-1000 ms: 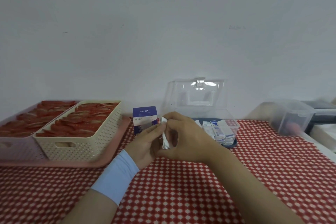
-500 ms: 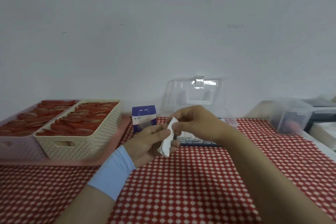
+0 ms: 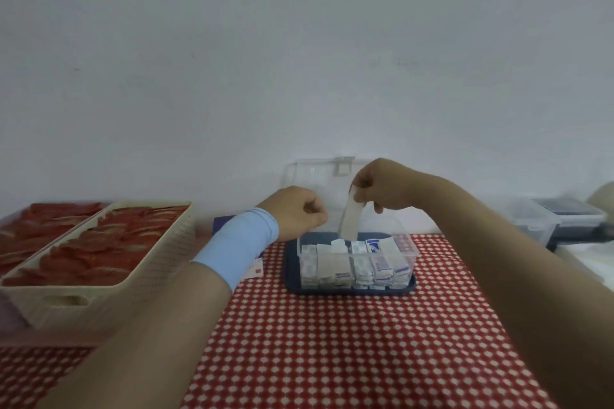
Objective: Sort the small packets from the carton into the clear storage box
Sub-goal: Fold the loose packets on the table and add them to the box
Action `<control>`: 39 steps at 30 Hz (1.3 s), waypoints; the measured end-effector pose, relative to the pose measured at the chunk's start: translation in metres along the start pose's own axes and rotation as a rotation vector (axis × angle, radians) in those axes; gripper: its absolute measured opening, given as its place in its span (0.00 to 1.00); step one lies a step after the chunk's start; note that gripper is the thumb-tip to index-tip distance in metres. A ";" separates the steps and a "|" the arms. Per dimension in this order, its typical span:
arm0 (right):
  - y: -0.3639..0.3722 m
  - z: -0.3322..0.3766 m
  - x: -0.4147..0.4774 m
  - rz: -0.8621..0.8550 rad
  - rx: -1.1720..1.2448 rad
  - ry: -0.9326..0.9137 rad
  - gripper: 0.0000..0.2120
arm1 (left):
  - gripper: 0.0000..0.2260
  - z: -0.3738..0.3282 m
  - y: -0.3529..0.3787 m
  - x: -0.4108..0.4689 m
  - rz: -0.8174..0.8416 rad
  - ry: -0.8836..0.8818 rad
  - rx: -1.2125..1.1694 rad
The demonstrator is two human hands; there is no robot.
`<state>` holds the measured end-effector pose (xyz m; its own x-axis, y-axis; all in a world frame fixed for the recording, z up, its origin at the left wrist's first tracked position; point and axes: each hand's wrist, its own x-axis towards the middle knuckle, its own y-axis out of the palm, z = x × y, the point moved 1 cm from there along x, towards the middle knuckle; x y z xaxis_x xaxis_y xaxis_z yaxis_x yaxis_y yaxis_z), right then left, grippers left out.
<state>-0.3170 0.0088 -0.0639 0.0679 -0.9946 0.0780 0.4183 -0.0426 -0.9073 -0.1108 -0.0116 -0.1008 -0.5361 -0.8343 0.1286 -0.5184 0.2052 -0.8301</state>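
The clear storage box (image 3: 407, 254) stands open on a dark blue tray (image 3: 291, 271), its lid (image 3: 314, 173) upright at the back. Several white and blue packets stand in rows inside it. My right hand (image 3: 387, 186) pinches the top of a white packet (image 3: 349, 222) that hangs just above those rows. My left hand (image 3: 295, 211) hovers by the box's left rim with curled fingers, and nothing shows in it. The blue carton (image 3: 223, 222) is mostly hidden behind my left wrist.
A cream perforated basket (image 3: 156, 271) of red packets sits at the left on a pink tray (image 3: 50, 339), with more red packets behind it. Clear lidded containers (image 3: 535, 221) stand at the far right. A red checked cloth (image 3: 332, 342) covers the table.
My right hand has carried the white packet away from my left hand, up and right over the box. My left hand has moved forward to the box's left rim. The view has come closer.
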 end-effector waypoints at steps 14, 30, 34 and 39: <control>0.067 -0.005 0.038 0.350 -0.274 0.015 0.07 | 0.15 0.011 0.035 0.010 0.286 0.126 0.337; 0.076 -0.014 0.034 0.273 -0.428 0.049 0.16 | 0.12 0.006 0.059 0.019 0.385 0.143 0.476; 0.081 -0.017 0.033 0.245 -0.376 0.020 0.15 | 0.12 0.007 0.062 0.018 0.395 0.131 0.482; 0.051 -0.018 0.024 0.146 -0.233 -0.020 0.17 | 0.17 0.002 0.043 0.015 0.325 0.131 0.253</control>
<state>-0.3100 -0.0194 -0.1158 0.1313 -0.9898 -0.0549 0.1829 0.0787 -0.9800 -0.1394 -0.0168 -0.1355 -0.7329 -0.6718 -0.1074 -0.1374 0.3008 -0.9437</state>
